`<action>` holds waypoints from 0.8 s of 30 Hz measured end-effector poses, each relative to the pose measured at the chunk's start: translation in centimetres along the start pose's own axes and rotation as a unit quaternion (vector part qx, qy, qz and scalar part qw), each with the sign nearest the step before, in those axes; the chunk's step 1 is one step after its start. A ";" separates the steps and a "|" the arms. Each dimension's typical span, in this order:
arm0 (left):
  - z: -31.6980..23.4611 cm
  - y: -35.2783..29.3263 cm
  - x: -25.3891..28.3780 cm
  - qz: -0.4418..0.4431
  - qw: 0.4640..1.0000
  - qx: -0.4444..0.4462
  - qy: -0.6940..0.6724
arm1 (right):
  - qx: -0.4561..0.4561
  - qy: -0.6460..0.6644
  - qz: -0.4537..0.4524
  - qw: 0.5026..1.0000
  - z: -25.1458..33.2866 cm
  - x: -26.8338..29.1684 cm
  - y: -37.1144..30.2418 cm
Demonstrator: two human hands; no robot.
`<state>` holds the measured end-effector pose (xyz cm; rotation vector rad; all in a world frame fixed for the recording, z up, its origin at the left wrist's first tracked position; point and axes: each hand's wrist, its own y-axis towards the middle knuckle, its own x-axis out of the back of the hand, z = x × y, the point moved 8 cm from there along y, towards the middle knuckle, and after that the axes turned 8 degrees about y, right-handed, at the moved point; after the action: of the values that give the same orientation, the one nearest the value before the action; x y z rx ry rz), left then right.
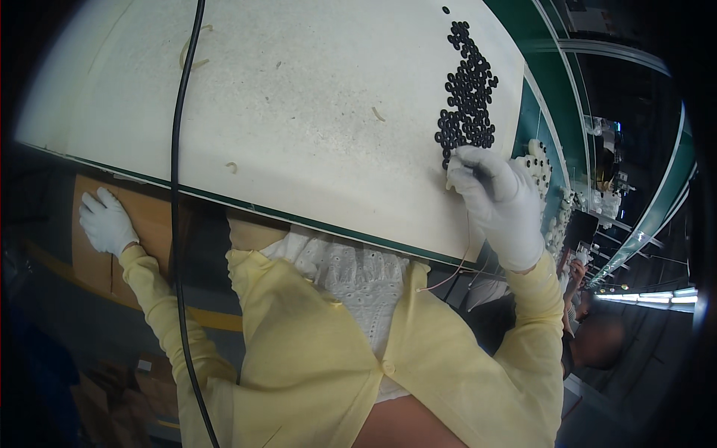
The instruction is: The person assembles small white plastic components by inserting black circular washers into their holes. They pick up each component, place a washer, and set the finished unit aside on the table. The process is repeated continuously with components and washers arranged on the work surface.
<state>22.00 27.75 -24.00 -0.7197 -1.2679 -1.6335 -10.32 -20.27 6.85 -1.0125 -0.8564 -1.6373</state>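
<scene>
My right hand (497, 205), in a white glove, is over the right part of the white tabletop (314, 97). Its thumb and fingers are pinched together at the near end of a pile of small black rings (470, 93). A small pale bit shows at the fingertips, too small to name. Away to the left, my left hand (108, 222), also gloved in white, lies with its fingers spread on a brown cardboard box (153, 224) beside the table.
A black cable (176, 149) hangs across the left side. White parts with dark centres (536, 166) lie past the table's right edge, next to a green-edged conveyor (549, 67). A thin pinkish wire (448, 280) runs below my right hand. Another person (586, 340) is at far right.
</scene>
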 end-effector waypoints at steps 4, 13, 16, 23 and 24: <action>0.0 -0.1 0.1 0.009 1.000 0.003 0.000 | 0.061 -0.109 0.047 0.991 2.0 0.7 0.0; 0.5 -0.2 -0.8 0.029 1.000 0.002 -0.010 | 0.065 -0.133 0.102 0.984 3.2 1.0 -0.6; 0.6 -0.1 -0.8 0.024 1.000 0.001 -0.010 | 0.038 -0.103 0.101 0.989 2.7 0.7 -0.9; 0.5 0.1 -1.0 0.046 0.999 -0.003 -0.009 | -0.270 0.291 0.017 0.918 -3.7 1.4 -4.1; 0.9 -0.1 -1.3 0.048 0.999 -0.007 -0.004 | -0.318 0.408 -0.031 0.855 -4.8 1.8 -5.2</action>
<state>22.36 28.99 -24.88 -0.7850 -1.2112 -1.5646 -16.64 -23.80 6.20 -0.5716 0.2551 -2.2023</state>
